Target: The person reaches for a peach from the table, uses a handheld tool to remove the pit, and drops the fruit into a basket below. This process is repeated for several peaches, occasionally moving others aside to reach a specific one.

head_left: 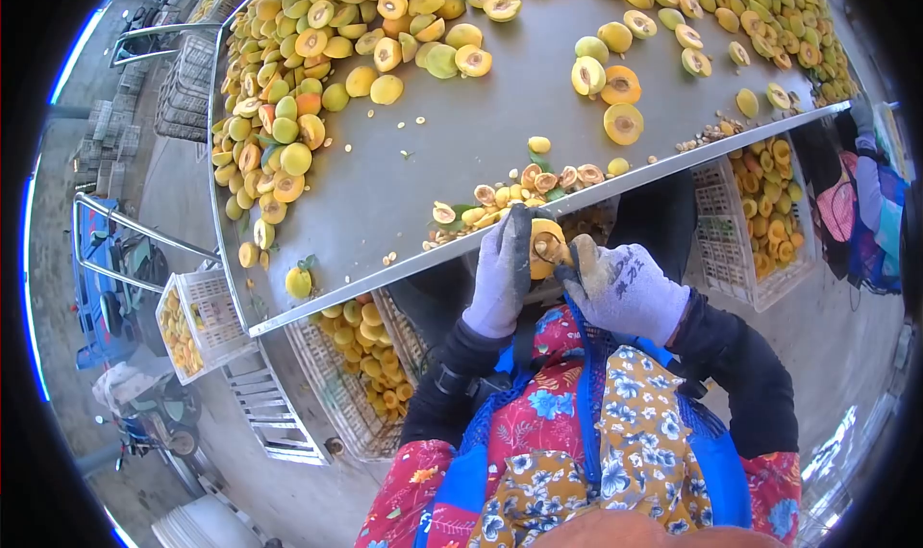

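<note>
Both my hands wear pale gloves with dark, stained fingertips and meet just in front of the table's metal edge. Held upright in my left hand (pixel 502 271) is a yellow apricot half (pixel 546 240), its cut face toward me. My right hand (pixel 627 286) is closed, its fingertips at the right side of that fruit; whatever is inside its grip is hidden. Just beyond the fingers, a small heap of pits and cut pieces (pixel 531 181) lies along the edge of the metal table (pixel 423 178).
Piled apricots (pixel 288 115) cover the table's left and far sides, many cut open. Below the edge stand a crate of halves (pixel 370 356), another crate (pixel 764 202) at right and a white crate (pixel 183 332) at left. A co-worker's sleeve (pixel 868 187) shows far right.
</note>
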